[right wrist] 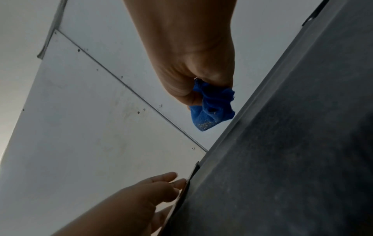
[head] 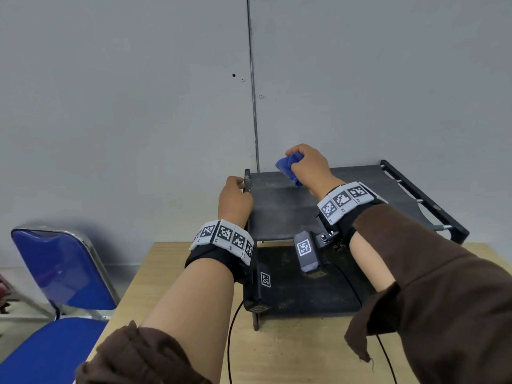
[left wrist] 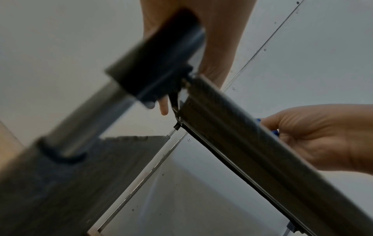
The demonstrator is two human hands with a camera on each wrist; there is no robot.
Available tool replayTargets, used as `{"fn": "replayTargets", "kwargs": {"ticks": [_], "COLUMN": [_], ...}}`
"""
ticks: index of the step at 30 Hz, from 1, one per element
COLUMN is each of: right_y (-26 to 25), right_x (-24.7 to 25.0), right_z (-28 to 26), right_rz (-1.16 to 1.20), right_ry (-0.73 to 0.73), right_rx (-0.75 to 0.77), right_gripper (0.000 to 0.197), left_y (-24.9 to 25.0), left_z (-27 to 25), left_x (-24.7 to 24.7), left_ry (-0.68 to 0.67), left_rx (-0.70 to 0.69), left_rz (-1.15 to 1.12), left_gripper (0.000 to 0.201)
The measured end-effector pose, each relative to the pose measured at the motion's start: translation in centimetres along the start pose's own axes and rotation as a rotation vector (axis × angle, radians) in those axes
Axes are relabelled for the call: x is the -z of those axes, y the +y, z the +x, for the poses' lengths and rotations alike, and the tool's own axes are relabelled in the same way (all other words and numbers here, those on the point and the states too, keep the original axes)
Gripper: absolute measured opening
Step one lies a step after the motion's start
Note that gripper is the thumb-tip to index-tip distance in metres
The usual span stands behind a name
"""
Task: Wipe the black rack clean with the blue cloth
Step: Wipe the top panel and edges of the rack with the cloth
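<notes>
R hand (head: pixel 309 165) w/ cloth (head: pixel 288 166) at rack (head: pixel 291 206) rear edge

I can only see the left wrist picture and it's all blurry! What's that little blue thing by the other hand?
Observer: That's the blue cloth, bunched up in the right hand.
Operator: Is it dirty?
Observer: Yes. The right wrist view shows pale crumbs speckled over its lower end.
Operator: Where on the rack is it?
Observer: The head view puts it at the far left of the black rack's top shelf. I can't tell if it touches.
Operator: What's the rack standing on?
Observer: A wooden table, with a blue chair to its left.
</notes>
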State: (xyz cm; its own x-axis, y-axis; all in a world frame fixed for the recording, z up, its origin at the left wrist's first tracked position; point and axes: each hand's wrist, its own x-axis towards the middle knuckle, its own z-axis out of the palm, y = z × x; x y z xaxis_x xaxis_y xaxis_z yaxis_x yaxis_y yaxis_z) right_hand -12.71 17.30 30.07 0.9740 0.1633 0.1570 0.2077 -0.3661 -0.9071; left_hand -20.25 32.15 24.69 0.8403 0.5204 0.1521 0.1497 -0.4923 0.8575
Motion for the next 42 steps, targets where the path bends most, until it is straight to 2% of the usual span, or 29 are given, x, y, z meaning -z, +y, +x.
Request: {"fn": "replayTargets", "kwargs": {"ticks": [6, 9, 11, 14, 17, 20, 24, 29, 31, 34, 37, 40, 42], "right_y": [1.7, 1.5, 1.3, 1.2, 0.7, 0.3, -0.4, -2.1, -2.2, -1.7, -1.1, -1.0, -1.0], "right_x": [-1.1, -2.2, -3.0, -3.6, -3.1, -2.4, -1.7, -1.2, -1.5, -2.4, -3.1, -3.2, -3.2], "right_z": [1.6, 1.7, 1.9, 2.3, 2.9, 4.0, 5.3, 5.1, 4.6, 4.1, 4.4, 5.0, 5.7], "right_rz": [-0.383, -0.43, -0.317, 0.023, 0.214, 0.189, -0.189, -0.697, -0.823, -0.756, -0.475, -0.208, -0.183], "right_ry": [-0.105, -0.187, -0.256, -0.302, -0.168, -0.063, -0.158, -0.377, -0.441, -0.56, -0.621, -0.512, -0.368], "right_rx": [0.092, 0.106, 0.113, 0.063, 0.019, -0.028, -0.001, 0.061, 0.089, 0.069, 0.044, 0.023, 0.062], "right_gripper": [0.035, 0.04, 0.045, 0.052, 0.052, 0.05, 0.039, 0.031, 0.038, 0.045, 0.046, 0.042, 0.038], "left_y": [0.1, 0.1, 0.1, 0.1, 0.2, 0.3, 0.4, 0.4, 0.4, 0.3, 0.4, 0.6, 0.6], "left_z": [0.6, 0.4, 0.3, 0.2, 0.2, 0.2, 0.1, 0.1, 0.1, 0.1, 0.1, -0.1, -0.1], "left_x": [-1.0, -1.2, -1.2, -1.3, -1.4, -1.5, -1.5, -1.5, -1.4, -1.4, -1.3, -1.2, -1.3], "left_ry": [0.045, 0.069, 0.074, 0.07, 0.071, 0.078, 0.072, 0.06, 0.06, 0.057, 0.053, 0.05, 0.052], "left_rx": [0.018, -0.02, -0.038, -0.059, -0.071, -0.067, -0.059, -0.056, -0.06, -0.052, -0.049, -0.051, -0.059], "left_rz": [-0.026, -0.009, 0.008, 0.053, 0.083, 0.094, 0.115, 0.129, 0.14, 0.148, 0.155, 0.156, 0.158], "left_gripper": [0.042, 0.043, 0.043, 0.042, 0.042, 0.041, 0.04, 0.041, 0.041, 0.042, 0.042, 0.041, 0.04]}}
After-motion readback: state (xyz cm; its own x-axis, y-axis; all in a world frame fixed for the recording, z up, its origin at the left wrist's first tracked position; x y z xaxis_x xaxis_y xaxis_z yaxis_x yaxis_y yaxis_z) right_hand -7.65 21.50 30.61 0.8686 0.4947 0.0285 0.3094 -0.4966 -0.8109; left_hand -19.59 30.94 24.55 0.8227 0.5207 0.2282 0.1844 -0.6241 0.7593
